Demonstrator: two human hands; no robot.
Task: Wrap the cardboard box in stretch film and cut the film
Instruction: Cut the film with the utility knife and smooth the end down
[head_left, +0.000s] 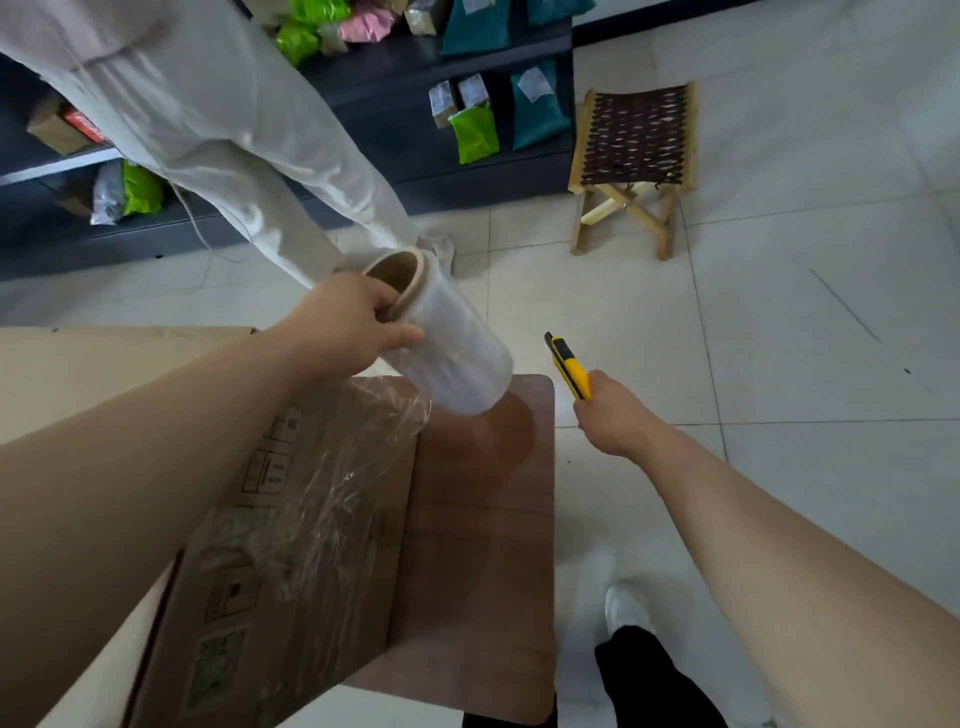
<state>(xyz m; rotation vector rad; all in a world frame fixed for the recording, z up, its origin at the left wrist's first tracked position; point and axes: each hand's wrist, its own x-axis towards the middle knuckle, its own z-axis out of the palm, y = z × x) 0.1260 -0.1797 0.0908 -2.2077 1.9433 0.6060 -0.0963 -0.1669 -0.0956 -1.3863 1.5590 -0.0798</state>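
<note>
A cardboard box (291, 597) stands on a brown wooden table (478, 545), its right side covered in wrinkled clear film (337, 493). My left hand (348, 322) grips the upper end of the stretch film roll (452, 343), fingers hooked into its cardboard core, holding it tilted above the box's far corner. Film runs from the roll down to the box. My right hand (613, 415) is closed on a yellow and black utility knife (569, 366), held over the floor to the right of the roll and apart from the film.
Another person in light trousers (218, 130) stands just behind the roll. Dark shelves (415, 124) with coloured parcels line the back. A small wooden folding stool (634, 156) stands on the tiled floor at the right. My own white shoe (626, 608) is below the table's right edge.
</note>
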